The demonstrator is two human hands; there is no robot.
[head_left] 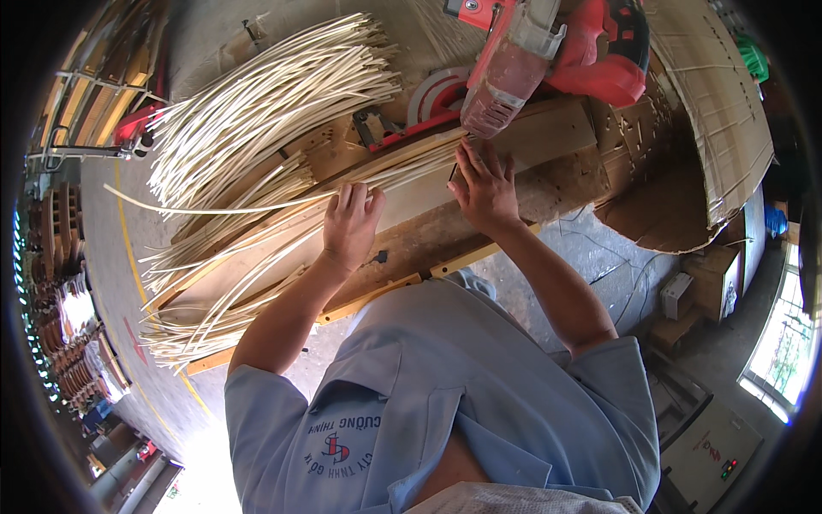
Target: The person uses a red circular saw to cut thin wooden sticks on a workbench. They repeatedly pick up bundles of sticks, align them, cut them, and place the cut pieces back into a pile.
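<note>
My left hand [349, 224] is closed around thin pale rods [409, 174], its fingers curled over them. One long rod [188, 210] sticks out from it to the left, bending slightly. My right hand [488, 190] lies with fingers stretched out and spread at the right ends of the rods, on the wooden bench. Just beyond those fingertips is the red and grey head of a power saw [505, 94]; its blade is hidden from this view. A pale flat board [419, 201] runs along the bench under the rods.
A big bundle of pale rods [274, 103] lies at the far left, with more loose rods [197, 330] nearer me. A large cardboard sheet [719, 111] curves around the right end. Behind the rods sits the saw's red base [402, 137]. Cables [629, 257] cross the floor at right.
</note>
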